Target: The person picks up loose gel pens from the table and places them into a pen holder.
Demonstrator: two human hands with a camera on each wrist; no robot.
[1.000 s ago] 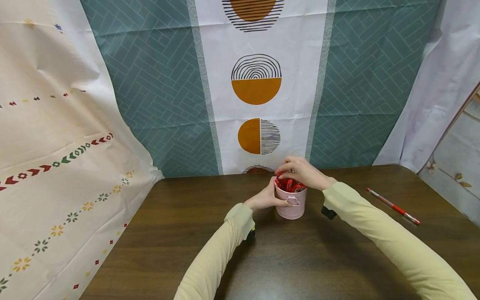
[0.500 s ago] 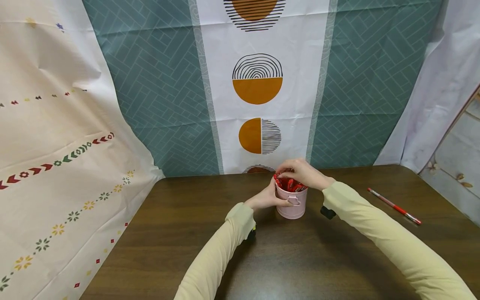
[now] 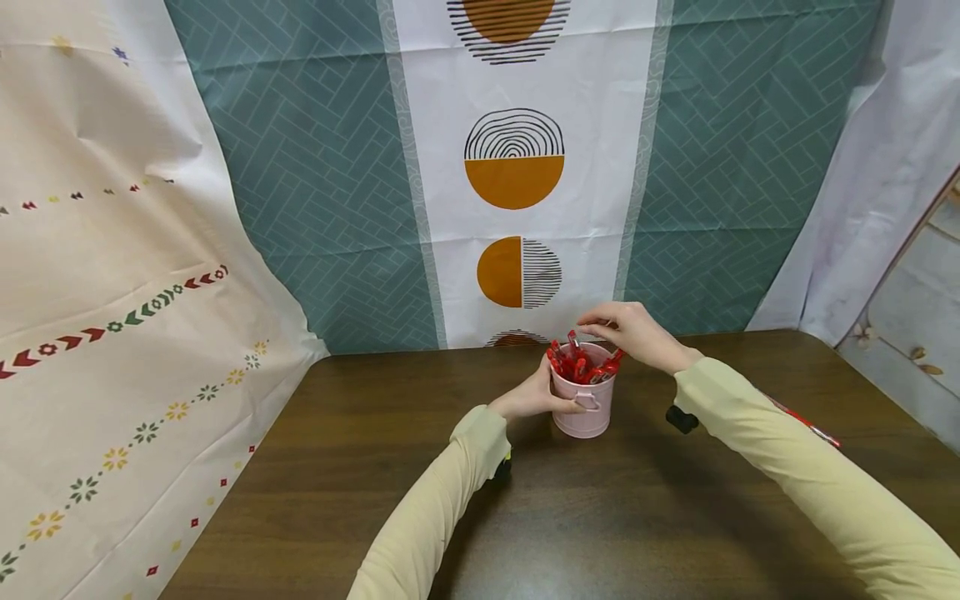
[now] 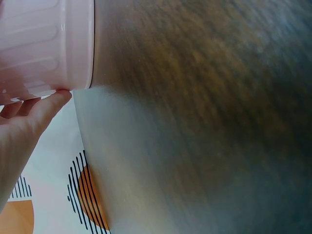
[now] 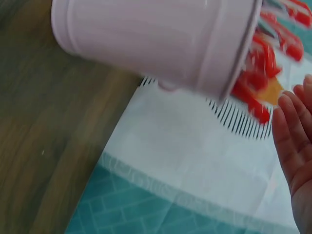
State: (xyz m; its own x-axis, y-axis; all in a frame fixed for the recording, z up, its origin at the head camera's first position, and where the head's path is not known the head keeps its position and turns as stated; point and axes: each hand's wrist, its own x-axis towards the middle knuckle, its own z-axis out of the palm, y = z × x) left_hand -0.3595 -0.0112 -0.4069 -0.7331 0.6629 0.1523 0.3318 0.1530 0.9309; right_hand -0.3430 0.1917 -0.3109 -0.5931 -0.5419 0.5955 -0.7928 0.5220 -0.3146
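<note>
A small pink bucket (image 3: 577, 421) stands upright on the brown table in the head view. Several red pens (image 3: 579, 365) lean in it with their ends above the rim. My left hand (image 3: 527, 397) holds the bucket from its left side, the thumb across the front. In the left wrist view that hand's fingers (image 4: 51, 105) touch the pink wall. My right hand (image 3: 639, 337) hovers just above and right of the rim, holding nothing. The right wrist view has its fingers (image 5: 290, 129) loosely extended close to the pens' ends (image 5: 258, 68).
Another red pen (image 3: 813, 428) lies on the table (image 3: 360, 475) at the right, partly hidden by my right sleeve (image 3: 780, 450). A patterned curtain (image 3: 345, 208) hangs behind the table's back edge, and a cream cloth (image 3: 135, 358) at the left.
My right hand has come out of the bucket's mouth, moving up and to the right, and its fingers have parted from the pens. The left hand and bucket have stayed put.
</note>
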